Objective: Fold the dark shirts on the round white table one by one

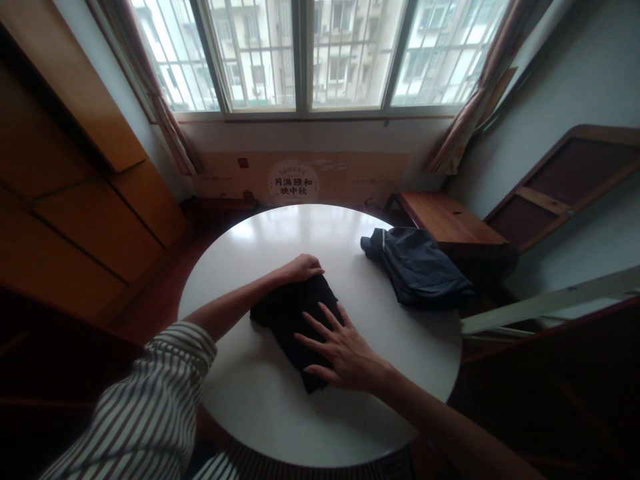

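Note:
A folded black garment (293, 313) lies on the round white table (280, 407), near its middle. My right hand (337, 347) lies flat on the garment's near right side, fingers spread and open. My left hand (300, 268) rests on the garment's far edge, fingers curled over the cloth; a striped sleeve covers that arm's upper part.
A dark blue folded garment (417, 267) sits at the table's right edge. A wooden bench (447, 220) stands behind it, with a wooden frame (565, 187) against the right wall. Wooden cabinets (75, 200) line the left side. A window (310, 53) with curtains is ahead.

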{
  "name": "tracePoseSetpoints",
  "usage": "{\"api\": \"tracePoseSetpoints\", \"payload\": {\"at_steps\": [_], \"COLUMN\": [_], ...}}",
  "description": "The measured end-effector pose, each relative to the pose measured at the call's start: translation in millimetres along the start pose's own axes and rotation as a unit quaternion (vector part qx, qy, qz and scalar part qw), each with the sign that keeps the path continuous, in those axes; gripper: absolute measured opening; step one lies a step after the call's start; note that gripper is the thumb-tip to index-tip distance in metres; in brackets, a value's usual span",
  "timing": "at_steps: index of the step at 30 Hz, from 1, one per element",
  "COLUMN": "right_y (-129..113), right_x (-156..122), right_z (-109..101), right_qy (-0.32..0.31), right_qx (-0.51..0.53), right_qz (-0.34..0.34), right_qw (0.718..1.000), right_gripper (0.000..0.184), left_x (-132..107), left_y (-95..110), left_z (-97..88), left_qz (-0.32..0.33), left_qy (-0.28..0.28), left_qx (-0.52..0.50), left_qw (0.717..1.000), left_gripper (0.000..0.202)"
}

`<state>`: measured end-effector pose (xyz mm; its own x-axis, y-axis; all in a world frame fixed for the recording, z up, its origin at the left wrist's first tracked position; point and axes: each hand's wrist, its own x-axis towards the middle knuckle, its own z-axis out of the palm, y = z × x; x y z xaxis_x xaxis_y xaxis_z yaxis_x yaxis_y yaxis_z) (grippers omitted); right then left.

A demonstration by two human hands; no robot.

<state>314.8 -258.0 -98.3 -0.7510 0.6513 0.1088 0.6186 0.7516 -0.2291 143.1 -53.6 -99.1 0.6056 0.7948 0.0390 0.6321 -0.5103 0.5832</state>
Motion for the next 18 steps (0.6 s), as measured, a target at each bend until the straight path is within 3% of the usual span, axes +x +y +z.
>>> {"api": "tracePoseSetpoints", "payload": {"at_steps": [9, 14, 18], "right_y": [-6.0, -27.3, -44.1], "right_x": [-6.8, -28.7, -44.8], "right_z": [2.7, 7.4, 8.0], "right_qy": [-0.014, -0.046, -0.056], "right_qx": [0.025, 0.074, 0.114], "right_qz": [0.001, -0.025, -0.056], "right_qw": [1.0, 0.996, 0.99], "right_gripper": [0.058, 0.071, 0.076], "left_x": [-2.6, -3.5, -15.3], "left_y": [-5.6, 3.6, 13.4], "left_z": [-0.2, -3.2, -11.1], "left_qz": [-0.065, -0.069, -0.064], "left_qy": [-0.015, -0.032, -0.002], "left_qx": [0.034, 0.049, 0.07], "left_qw": [0.997, 0.996, 0.995], "left_gripper": [0.026, 0.024, 0.031]}}
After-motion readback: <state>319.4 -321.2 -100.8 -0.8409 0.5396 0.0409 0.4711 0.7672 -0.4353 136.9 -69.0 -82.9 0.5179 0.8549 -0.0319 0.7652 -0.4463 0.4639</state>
